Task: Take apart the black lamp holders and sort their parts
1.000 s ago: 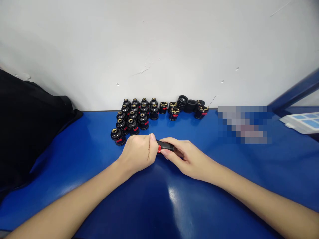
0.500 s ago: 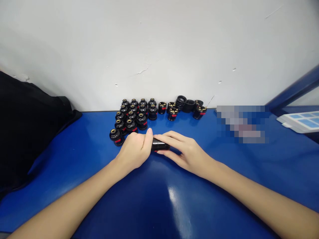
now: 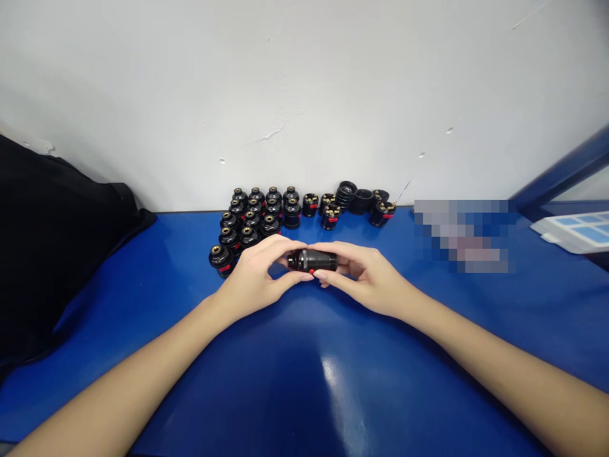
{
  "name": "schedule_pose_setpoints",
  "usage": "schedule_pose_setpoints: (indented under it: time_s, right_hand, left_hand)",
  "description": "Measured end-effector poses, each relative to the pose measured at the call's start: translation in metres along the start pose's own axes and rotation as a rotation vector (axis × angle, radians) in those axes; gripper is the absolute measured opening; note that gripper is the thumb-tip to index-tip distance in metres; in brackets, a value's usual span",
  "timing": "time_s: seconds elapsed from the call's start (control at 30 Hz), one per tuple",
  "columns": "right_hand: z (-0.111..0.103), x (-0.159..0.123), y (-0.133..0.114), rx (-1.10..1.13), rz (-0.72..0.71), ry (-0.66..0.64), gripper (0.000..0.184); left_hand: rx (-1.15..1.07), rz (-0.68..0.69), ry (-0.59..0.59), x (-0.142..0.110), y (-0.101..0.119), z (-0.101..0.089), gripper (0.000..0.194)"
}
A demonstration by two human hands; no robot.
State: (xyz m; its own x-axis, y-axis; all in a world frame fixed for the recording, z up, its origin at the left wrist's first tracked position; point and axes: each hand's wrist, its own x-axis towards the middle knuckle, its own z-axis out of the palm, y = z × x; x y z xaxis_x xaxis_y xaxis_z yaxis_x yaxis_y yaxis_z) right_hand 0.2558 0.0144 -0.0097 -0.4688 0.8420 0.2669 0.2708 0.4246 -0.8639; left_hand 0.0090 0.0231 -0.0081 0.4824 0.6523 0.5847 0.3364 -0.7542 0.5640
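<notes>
Blue tabletop (image 3: 266, 387), black cloth (image 3: 57, 247), fittings (image 3: 292, 216) near hands (image 3: 254, 276)

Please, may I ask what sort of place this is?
Probably an assembly work area: a blue table against a white wall, with grouped black capped fittings and open ones showing metal contacts.

The tabletop (image 3: 228, 387) is smooth and glossy, the held fitting (image 3: 320, 261) shiny (apparently plastic).

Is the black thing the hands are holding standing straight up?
No, the black thing is held on its side between the left hand and right hand, its narrow end toward the left hand.
</notes>
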Motion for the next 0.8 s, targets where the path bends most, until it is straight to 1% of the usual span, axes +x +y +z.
schedule_pose_setpoints:
  time_s: [0.13,0.2,0.27,0.37,0.43,0.5,0.57,0.67,0.73,0.8]
  right_hand:
    - [0.003,0.000,0.001,0.206,0.002,0.011,0.042]
    - [0.005,0.000,-0.001,0.289,-0.002,0.025,0.040]
    - [0.006,0.001,-0.004,0.358,0.036,0.026,0.039]
    - [0.007,0.002,-0.008,0.433,0.164,0.042,0.039]
    - [0.007,0.003,-0.010,0.427,0.248,0.029,0.037]
    - [0.007,0.004,-0.010,0.397,0.275,0.014,0.038]
    - [0.006,0.003,-0.010,0.378,0.225,0.029,0.035]
    - [0.006,0.002,-0.011,0.352,0.077,0.083,0.032]
    - [0.008,0.000,-0.011,0.269,-0.032,0.117,0.026]
    - [0.009,-0.001,-0.011,0.134,-0.126,0.147,0.021]
  left_hand:
    - [-0.073,-0.168,0.001,-0.001,0.003,0.002,0.030]
    - [-0.127,-0.202,-0.001,-0.001,0.005,0.004,0.028]
    - [-0.152,-0.186,0.010,-0.001,0.006,0.005,0.027]
    - [-0.102,-0.085,0.021,-0.002,0.007,0.005,0.031]
    - [-0.034,-0.012,0.008,-0.002,0.008,0.005,0.033]
    - [0.004,0.005,0.016,-0.002,0.009,0.006,0.032]
    - [-0.027,-0.052,0.037,-0.001,0.012,0.007,0.028]
    - [-0.136,-0.190,0.032,0.001,0.015,0.008,0.019]
    - [-0.186,-0.249,0.003,0.001,0.016,0.007,0.019]
    - [-0.196,-0.253,-0.025,0.002,0.017,0.006,0.021]
